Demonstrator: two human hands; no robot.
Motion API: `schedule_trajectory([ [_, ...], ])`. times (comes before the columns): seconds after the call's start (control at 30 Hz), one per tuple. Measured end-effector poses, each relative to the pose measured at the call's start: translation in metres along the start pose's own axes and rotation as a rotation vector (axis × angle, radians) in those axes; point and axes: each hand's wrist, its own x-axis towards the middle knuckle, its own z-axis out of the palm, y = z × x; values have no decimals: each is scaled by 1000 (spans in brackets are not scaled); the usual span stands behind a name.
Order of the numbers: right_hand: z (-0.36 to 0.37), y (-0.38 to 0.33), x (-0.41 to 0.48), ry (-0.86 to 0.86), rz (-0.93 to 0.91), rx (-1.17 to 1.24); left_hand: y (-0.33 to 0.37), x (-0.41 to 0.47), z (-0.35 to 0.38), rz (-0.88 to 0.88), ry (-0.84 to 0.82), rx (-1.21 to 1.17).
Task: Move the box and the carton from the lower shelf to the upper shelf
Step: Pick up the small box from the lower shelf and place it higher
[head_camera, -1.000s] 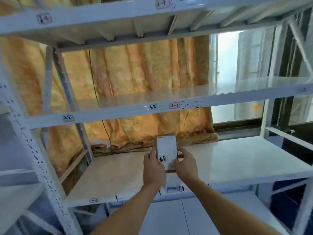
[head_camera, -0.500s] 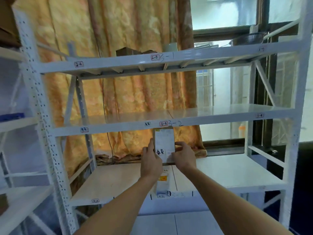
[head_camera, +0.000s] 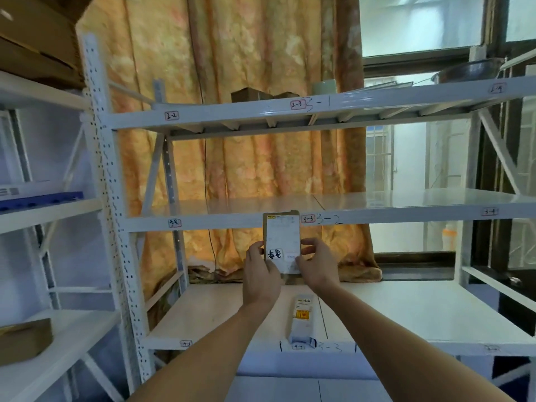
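Gripping the upright brown cardboard box with white label (head_camera: 282,242) by its sides in left hand (head_camera: 261,271) and right hand (head_camera: 317,266) for balance toward the white metal shelf (head_camera: 406,210) above, white carton (head_camera: 301,320) lying below on the lower shelf (head_camera: 435,314).

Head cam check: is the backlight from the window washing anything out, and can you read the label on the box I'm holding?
Head view: the bright window blows out and throws glare on the white middle shelf; edges bend and smear; the label of the flat brown box shows only bold black handwriting between the left hand and right hand, fine print blurred.
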Motion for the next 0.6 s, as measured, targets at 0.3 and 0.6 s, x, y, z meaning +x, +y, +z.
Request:
schedule_trajectory([
  [0.3, 132, -50, 44, -181, -305, -62, -77, 101, -71, 269, 94, 113],
  [0.6, 282, -126, 151, -200, -379, -130, -173, 284, -156, 495, 28, 364],
])
